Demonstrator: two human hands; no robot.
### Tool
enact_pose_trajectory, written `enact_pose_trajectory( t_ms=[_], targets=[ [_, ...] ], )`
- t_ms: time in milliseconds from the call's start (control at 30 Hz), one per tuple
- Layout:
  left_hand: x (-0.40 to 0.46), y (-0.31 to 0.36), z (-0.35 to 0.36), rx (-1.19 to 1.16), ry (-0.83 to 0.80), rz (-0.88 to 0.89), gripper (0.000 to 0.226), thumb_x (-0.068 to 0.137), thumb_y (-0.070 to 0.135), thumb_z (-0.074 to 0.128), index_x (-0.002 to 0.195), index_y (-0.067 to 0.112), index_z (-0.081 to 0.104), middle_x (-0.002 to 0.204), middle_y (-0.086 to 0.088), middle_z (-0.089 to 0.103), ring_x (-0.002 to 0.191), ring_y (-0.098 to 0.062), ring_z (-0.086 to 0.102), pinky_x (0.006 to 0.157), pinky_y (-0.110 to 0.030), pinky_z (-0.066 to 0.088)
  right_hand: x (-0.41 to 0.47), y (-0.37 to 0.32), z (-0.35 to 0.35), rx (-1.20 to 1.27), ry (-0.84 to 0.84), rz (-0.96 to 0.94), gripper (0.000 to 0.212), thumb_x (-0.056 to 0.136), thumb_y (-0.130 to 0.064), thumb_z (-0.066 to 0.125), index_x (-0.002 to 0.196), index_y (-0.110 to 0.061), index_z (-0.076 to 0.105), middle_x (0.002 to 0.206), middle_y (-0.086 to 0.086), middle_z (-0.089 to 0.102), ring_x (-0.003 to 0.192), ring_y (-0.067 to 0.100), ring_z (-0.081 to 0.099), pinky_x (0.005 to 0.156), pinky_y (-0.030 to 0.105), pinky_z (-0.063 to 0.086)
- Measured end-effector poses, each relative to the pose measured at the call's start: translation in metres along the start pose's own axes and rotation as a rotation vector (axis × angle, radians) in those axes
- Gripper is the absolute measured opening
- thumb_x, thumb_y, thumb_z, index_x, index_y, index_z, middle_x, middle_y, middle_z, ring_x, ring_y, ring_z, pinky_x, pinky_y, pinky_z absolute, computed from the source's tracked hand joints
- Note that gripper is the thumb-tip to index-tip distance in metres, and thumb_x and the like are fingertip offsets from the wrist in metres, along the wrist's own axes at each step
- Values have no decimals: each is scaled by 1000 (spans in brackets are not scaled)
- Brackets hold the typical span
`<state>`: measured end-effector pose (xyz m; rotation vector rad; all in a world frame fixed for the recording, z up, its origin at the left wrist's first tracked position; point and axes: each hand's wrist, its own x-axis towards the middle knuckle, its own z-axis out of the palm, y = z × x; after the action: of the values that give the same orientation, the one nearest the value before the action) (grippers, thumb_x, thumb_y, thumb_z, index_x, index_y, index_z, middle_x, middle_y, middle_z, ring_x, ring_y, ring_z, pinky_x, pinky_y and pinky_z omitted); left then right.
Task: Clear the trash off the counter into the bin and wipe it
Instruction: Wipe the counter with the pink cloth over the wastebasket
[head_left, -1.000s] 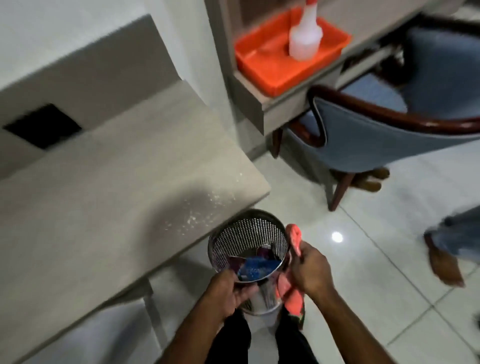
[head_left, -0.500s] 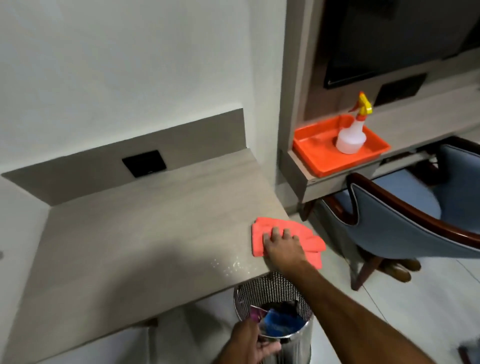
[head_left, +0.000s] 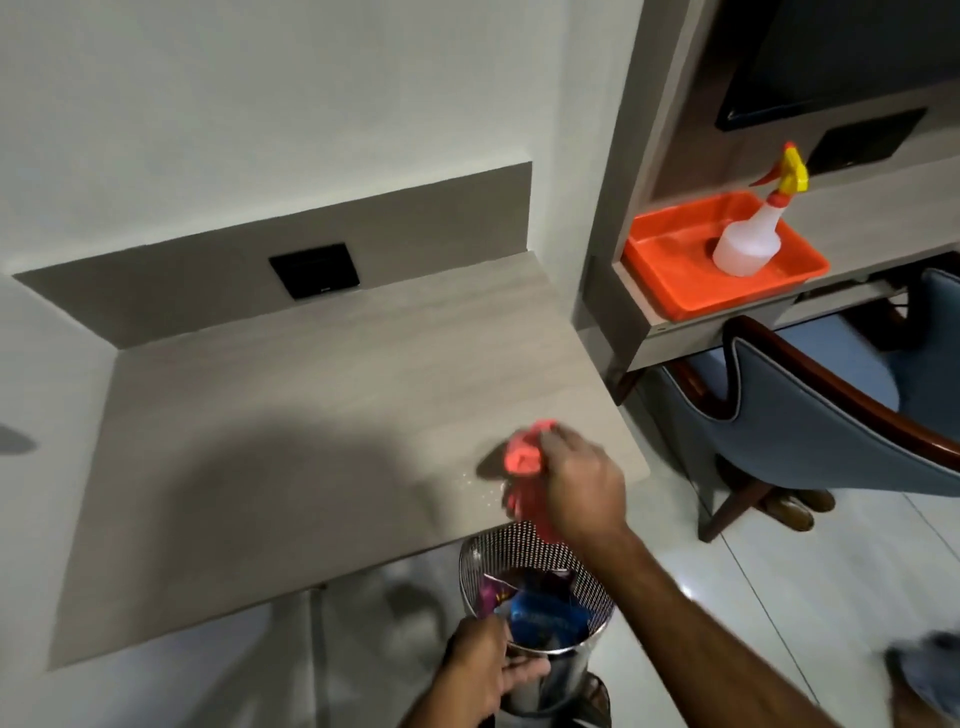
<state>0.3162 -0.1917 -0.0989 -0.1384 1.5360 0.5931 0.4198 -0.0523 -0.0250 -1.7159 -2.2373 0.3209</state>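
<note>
A beige counter (head_left: 291, 426) fills the middle of the view. My right hand (head_left: 582, 483) grips a bunched orange-pink cloth (head_left: 524, 457) at the counter's front right edge, and part of the cloth hangs over that edge. Small white crumbs (head_left: 480, 488) lie on the counter just left of the cloth. Directly below the edge, a perforated metal bin (head_left: 535, 551) holds blue and purple wrappers (head_left: 540, 616). My left hand (head_left: 488, 670) grips the bin's near rim.
An orange tray (head_left: 670, 275) carrying a white spray bottle (head_left: 748, 244) sits on a shelf to the right. A blue chair with a dark wooden frame (head_left: 810, 415) stands on the tiled floor below it. A black socket plate (head_left: 314, 270) is in the counter's back panel.
My right hand left the bin, laid the cloth flat on the counter's right edge, then bunched it and dragged it left toward the crumbs. My left hand stays on the bin.
</note>
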Motion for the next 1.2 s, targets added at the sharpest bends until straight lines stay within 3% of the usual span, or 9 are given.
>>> enact_pose_trajectory(
  t_ms=[133, 200, 467, 567, 667, 833, 1033, 1133, 1200],
  targets=[
    [9, 3, -21, -11, 20, -29, 23, 96, 18, 50, 103, 9, 70, 92, -18, 77, 83, -33, 73, 54, -35, 61, 64, -22, 38, -212, -315, -15, 69, 85, -29, 64, 145, -6, 37, 148, 18, 45, 131, 36, 46, 109, 44, 38],
    [13, 4, -32, 0, 44, -49, 26, 94, 6, 41, 106, 8, 64, 99, -22, 73, 82, -36, 72, 52, -37, 60, 67, -32, 60, -263, -391, -38, 66, 89, -28, 55, 147, -4, 34, 151, 21, 39, 138, 37, 37, 115, 46, 30],
    [8, 5, -63, 170, -58, -14, 23, 94, 10, 46, 100, 5, 68, 71, -13, 78, 60, -28, 76, 52, -36, 61, -81, -18, 75, -117, -396, -557, 39, 67, -26, 67, 105, -21, 75, 114, 3, 75, 98, 24, 72, 80, 35, 61],
    [13, -15, -54, 348, -57, -19, 30, 92, 8, 51, 119, 4, 63, 97, -16, 74, 79, -31, 74, 61, -38, 63, -126, 23, 75, -131, -541, -372, 56, 45, -32, 89, 99, -28, 77, 99, -7, 78, 88, 16, 75, 60, 29, 62],
    [28, -34, -31, 499, 26, 102, 30, 97, 22, 52, 125, 14, 60, 114, -16, 70, 95, -25, 70, 86, -39, 60, -128, 42, 77, 49, -351, -116, 45, 51, -38, 83, 94, -25, 77, 97, -3, 78, 89, 17, 74, 74, 25, 58],
    [104, -51, -5, 412, -11, -118, 36, 103, 40, 42, 85, 19, 66, 79, -1, 71, 65, -18, 67, 62, -40, 60, -121, 77, 113, 241, -142, 215, 36, 73, -33, 68, 104, -16, 76, 104, 4, 76, 95, 24, 70, 84, 28, 53],
    [262, -88, 9, 443, -13, -185, 33, 103, 18, 41, 130, 5, 56, 118, -19, 66, 79, -24, 65, 84, -48, 54, -148, 160, 218, 302, -139, 382, 41, 69, 10, 71, 109, 1, 71, 108, 18, 73, 102, 34, 67, 95, 32, 45],
    [334, -112, 17, 458, 4, -165, 37, 98, 4, 40, 132, 5, 54, 125, -23, 64, 95, -32, 65, 80, -49, 56, -169, 197, 270, 332, -176, 400, 45, 69, 6, 63, 113, -1, 68, 114, 18, 70, 110, 34, 62, 101, 34, 42],
    [368, -124, 21, 470, 42, -148, 41, 93, -3, 38, 129, 4, 56, 112, -19, 68, 86, -30, 69, 71, -47, 58, -184, 210, 298, 365, -171, 455, 50, 71, -4, 54, 119, -1, 65, 122, 18, 66, 118, 34, 58, 105, 33, 39]
  ],
)
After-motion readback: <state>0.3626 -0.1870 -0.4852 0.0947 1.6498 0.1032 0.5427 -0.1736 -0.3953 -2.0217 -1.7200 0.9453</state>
